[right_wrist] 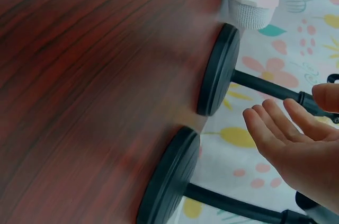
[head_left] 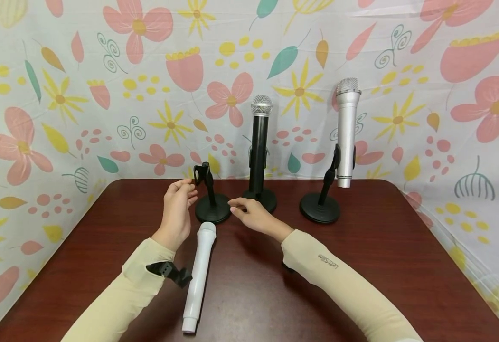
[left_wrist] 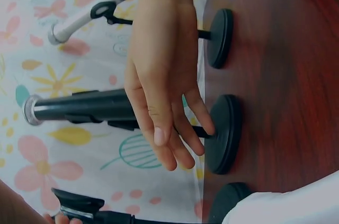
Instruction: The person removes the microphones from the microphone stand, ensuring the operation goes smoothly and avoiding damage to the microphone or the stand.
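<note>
My left hand (head_left: pixel 178 213) is raised at the left, fingers slightly bent, fingertips right at the clip (head_left: pixel 202 174) of a black microphone stand (head_left: pixel 212 209). This stand's clip has no microphone in it. A white microphone (head_left: pixel 199 280) lies on the table just in front of its base, its head pointing at it. My right hand (head_left: pixel 255 216) hovers between the left and middle stands, fingers loosely extended and nothing in them. In the left wrist view the right hand (left_wrist: pixel 164 70) overlaps the middle stand's pole.
A black microphone (head_left: pixel 258 147) with a silver head stands upright in the middle stand (head_left: pixel 268 199). To the right, a silver microphone (head_left: pixel 348 133) sits in the clip of another stand (head_left: pixel 319 208). A flower-patterned cloth (head_left: pixel 232 57) hangs behind the brown table (head_left: pixel 360 266).
</note>
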The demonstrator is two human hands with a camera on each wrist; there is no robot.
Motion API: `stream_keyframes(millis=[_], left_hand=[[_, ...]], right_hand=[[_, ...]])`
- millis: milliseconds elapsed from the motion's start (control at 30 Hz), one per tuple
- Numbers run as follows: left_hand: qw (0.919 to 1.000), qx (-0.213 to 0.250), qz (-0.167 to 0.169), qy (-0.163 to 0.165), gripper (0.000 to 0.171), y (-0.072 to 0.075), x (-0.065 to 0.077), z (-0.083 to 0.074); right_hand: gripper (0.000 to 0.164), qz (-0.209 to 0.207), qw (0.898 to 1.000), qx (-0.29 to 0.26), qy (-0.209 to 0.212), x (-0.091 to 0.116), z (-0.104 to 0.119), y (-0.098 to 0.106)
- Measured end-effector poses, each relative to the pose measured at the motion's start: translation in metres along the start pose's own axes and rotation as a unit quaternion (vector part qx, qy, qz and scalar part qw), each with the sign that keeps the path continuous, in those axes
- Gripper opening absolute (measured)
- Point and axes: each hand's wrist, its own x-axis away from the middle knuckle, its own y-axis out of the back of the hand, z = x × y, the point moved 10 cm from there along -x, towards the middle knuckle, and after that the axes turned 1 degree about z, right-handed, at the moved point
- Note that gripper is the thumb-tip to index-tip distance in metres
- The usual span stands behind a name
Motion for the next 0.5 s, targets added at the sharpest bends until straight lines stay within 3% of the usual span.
stream_keyframes(millis=[267,500], left_hand=[[0.9973,0.002,0.06,-0.042,0.013,-0.014,0.016,-0.004],[0.9936,0.005,0.099,-0.053,0.013,-0.02,0.02,0.002]], right_hand=[[0.032,-0.005,1.0,-0.002,0.01,0.016,-0.009,0.017],[0.033,-0.001,1.0,-0.012,0.027,0.033,-0.008,0.035]])
